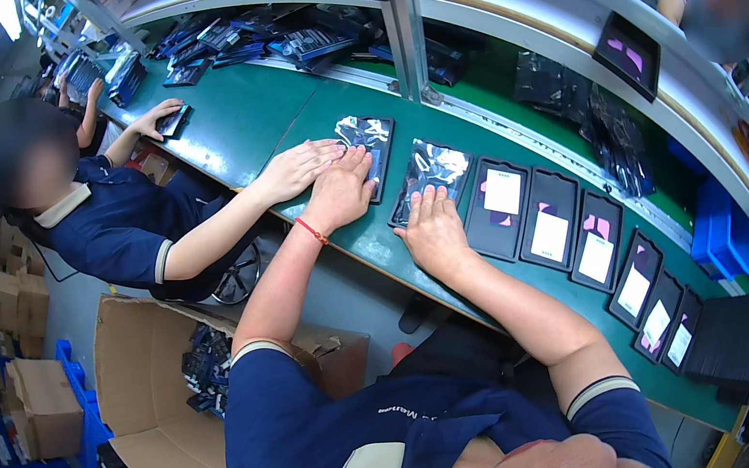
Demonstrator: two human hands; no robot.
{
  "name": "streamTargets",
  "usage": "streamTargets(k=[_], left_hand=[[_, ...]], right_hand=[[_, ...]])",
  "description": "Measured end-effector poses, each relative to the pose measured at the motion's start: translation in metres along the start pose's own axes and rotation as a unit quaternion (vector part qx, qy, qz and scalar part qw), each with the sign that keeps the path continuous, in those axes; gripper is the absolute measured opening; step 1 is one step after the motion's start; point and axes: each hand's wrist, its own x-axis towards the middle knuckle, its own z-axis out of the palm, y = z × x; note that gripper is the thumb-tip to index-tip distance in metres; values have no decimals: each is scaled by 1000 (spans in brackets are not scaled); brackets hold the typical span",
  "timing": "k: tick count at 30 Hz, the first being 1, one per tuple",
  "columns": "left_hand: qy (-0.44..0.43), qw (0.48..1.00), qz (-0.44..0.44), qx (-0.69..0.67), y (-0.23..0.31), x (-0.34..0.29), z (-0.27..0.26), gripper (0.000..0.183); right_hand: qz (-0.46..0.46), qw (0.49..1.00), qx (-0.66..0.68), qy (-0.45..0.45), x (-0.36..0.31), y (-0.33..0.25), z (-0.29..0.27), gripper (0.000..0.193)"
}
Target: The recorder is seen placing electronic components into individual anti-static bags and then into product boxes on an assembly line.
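My left hand [343, 192] lies flat, fingers stretched, on a black tray-like package [381, 147] with shiny clear film at its far end. A co-worker's hand [298, 170] reaches in from the left and touches the same package or my fingers; I cannot tell which. With its fingers extended, my right hand [434, 227] rests on the near part of a second black package [434, 164], whose glossy film reflects the light. Neither hand is wrapped around anything. A black tray [499, 207] holding a white card and pink pieces sits just right of my right hand.
Several similar trays [594, 241] run along the green bench [258, 115] to a black stack [744, 337]. Filmed packages [305, 41] are heaped at the back, near a metal post [403, 24]. A cardboard box [157, 406] stands at lower left; a co-worker [136, 213] sits left.
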Motion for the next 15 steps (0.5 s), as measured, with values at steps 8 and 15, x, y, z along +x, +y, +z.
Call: streamTargets(k=[8, 15], left_hand=[[195, 979, 24, -61, 13, 28, -20, 36], [94, 968, 184, -141, 96, 123, -24, 34]], right_hand=[[24, 986, 127, 103, -19, 28, -40, 66], [185, 966, 21, 179, -69, 230, -73, 64]])
